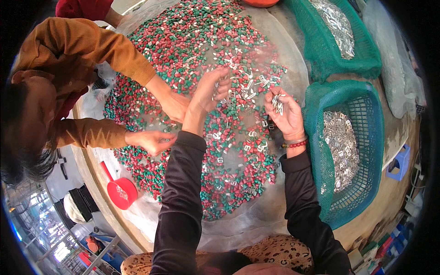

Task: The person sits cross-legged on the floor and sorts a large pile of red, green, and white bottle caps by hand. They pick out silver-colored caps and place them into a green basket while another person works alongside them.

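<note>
A wide round sieve tray (256, 215) is strewn with red and green cone-shaped pellets (183, 41) mixed with small silver metal buckles (250, 85). My left hand (211, 89) reaches forward over the pile, fingers curled down onto the pellets and buckles. My right hand (283, 114) is held palm up, cupped around a small bunch of silver buckles (277, 102). A red bead bracelet (295, 144) circles that wrist. Both my sleeves are black.
A person in a brown sweater (68, 50) on the left picks through the pellets with both hands (153, 140). Two green mesh baskets (366, 114) (321, 55) at right hold silver buckles. A red scoop (120, 190) lies at the tray's left edge.
</note>
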A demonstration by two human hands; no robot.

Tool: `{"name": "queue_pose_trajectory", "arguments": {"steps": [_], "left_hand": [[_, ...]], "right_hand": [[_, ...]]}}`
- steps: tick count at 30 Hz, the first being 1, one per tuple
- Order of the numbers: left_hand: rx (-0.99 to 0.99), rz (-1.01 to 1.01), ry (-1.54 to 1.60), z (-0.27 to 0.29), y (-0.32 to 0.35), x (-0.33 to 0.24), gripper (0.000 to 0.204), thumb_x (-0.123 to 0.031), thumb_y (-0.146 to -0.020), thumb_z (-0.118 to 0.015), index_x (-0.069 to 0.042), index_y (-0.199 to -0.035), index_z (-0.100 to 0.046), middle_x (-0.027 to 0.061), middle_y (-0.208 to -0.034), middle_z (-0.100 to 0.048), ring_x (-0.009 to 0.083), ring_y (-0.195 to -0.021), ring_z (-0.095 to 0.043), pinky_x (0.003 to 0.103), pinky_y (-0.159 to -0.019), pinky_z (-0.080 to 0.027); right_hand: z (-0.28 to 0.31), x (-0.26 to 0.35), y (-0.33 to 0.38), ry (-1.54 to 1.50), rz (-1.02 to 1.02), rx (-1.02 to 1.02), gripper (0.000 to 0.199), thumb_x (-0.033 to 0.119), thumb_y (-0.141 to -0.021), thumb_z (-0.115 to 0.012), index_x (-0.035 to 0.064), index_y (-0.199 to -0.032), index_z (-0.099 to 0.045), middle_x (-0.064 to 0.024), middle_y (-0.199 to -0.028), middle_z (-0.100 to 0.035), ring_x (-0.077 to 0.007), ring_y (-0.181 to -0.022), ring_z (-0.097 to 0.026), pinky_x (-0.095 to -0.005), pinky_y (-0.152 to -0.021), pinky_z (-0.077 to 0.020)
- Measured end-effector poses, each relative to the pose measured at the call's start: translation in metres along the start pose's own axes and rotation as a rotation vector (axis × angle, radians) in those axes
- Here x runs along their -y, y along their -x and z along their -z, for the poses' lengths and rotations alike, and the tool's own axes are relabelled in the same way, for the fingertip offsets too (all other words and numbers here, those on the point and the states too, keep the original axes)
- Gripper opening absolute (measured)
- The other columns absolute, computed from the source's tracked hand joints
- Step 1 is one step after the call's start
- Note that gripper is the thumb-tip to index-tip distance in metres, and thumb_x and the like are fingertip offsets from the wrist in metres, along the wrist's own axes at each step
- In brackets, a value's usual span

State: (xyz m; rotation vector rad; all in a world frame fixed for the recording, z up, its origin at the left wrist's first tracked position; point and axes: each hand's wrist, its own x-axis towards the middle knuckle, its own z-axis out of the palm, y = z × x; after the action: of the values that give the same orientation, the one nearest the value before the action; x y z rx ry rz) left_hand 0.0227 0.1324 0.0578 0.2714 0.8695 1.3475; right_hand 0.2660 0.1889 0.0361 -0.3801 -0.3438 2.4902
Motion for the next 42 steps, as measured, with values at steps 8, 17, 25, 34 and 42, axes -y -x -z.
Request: {"name": "queue_pose_trajectory", "arguments": {"steps": [8, 17, 25, 34, 42], "left_hand": [[0.028, 0.080, -0.130, -0.018, -0.028, 0.024, 0.020, -0.023, -0.086, -0.060, -0.007, -0.080, -0.051, -0.0025, -0.071, -0.045, 0.0047, -0.050, -0.035, 0.017, -0.036, -0.023], [-0.179, -0.184, -2.047, -0.045, -0.062, 0.057, 0.012, -0.006, -0.080, -0.061, -0.002, -0.087, -0.070, 0.0204, -0.089, -0.069, 0.0336, -0.085, -0.068, 0.044, -0.075, -0.055], [-0.207, -0.034, -0.945, -0.014, -0.046, 0.029, 0.012, -0.014, -0.081, -0.056, -0.003, -0.078, -0.060, 0.0065, -0.071, -0.060, 0.0181, -0.056, -0.054, 0.029, -0.046, -0.043], [0.050, -0.006, -0.085, -0.019, 0.003, 0.009, 0.025, -0.028, -0.087, -0.057, -0.003, -0.084, -0.054, -0.0012, -0.069, -0.045, 0.0055, -0.050, -0.035, 0.018, -0.036, -0.023], [-0.107, -0.288, -2.019, -0.043, -0.052, 0.072, 0.022, -0.022, -0.076, -0.071, -0.005, -0.089, -0.069, 0.0176, -0.085, -0.068, 0.0344, -0.084, -0.067, 0.045, -0.073, -0.052]], "right_hand": [[0.028, 0.011, -0.017, 0.455, 0.103, -0.145, 0.030, 0.030, -0.090, -0.060, 0.0009, -0.094, -0.063, -0.0028, -0.067, -0.058, -0.0213, -0.059, -0.055, -0.0314, -0.057, -0.0458], [0.014, 0.001, -0.072, 2.190, 0.084, -0.672, 0.023, 0.027, -0.083, -0.063, 0.0070, -0.093, -0.070, -0.0207, -0.084, -0.067, -0.0393, -0.079, -0.065, -0.0478, -0.069, -0.0510], [0.023, -0.004, -0.050, 1.610, 0.402, -0.463, 0.023, 0.023, -0.080, -0.064, -0.0004, -0.081, -0.064, -0.0116, -0.062, -0.061, -0.0240, -0.053, -0.057, -0.0348, -0.054, -0.0458], [-0.017, -0.017, 0.028, -0.013, -0.072, 0.042, 0.026, 0.028, -0.093, -0.049, 0.0041, -0.086, -0.051, -0.0006, -0.060, -0.037, -0.0101, -0.051, -0.035, -0.0220, -0.039, -0.0256], [-0.004, -0.023, 0.038, 0.041, -0.127, -0.279, 0.032, 0.035, -0.100, -0.045, 0.0107, -0.081, -0.050, 0.0060, -0.055, -0.031, -0.0052, -0.042, -0.026, -0.0213, -0.036, -0.0205]]}}
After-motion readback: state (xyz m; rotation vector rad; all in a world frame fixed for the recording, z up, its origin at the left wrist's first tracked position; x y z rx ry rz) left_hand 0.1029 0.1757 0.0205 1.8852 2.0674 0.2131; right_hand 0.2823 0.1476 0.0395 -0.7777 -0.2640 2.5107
